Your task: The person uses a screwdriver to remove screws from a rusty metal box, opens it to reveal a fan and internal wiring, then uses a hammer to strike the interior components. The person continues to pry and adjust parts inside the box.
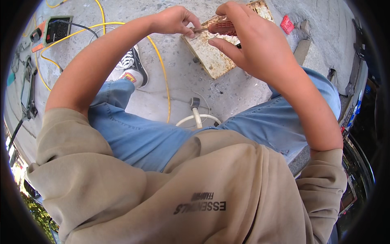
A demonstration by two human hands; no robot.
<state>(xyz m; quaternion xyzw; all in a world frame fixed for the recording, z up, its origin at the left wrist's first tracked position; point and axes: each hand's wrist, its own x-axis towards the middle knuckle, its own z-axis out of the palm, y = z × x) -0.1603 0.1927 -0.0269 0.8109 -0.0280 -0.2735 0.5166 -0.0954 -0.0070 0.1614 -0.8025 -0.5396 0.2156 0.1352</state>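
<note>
Screwdriver in the right hand, over a rusty metal block

Directions are clock-face, from the middle of the view. At 1 o'clock the right hand [264,45] holds a screwdriver [223,27] by its red, ridged handle, the fingers curled over it and the thumb spread away below. The screwdriver lies just past 12, its shaft pointing toward 9. At 12 the left hand [172,20] has thumb and forefinger narrowly set about the shaft's far end; whether they pinch anything, I cannot tell. Beneath both is a whitish, rust-stained metal block [213,61] on the concrete floor [150,101]. A red scrap [287,24] lies between 1 and 2. Toward 11 a yellow cable [161,61] curves past a black sneaker [140,67]; at 10 stands a box-shaped machine [59,30].
</note>
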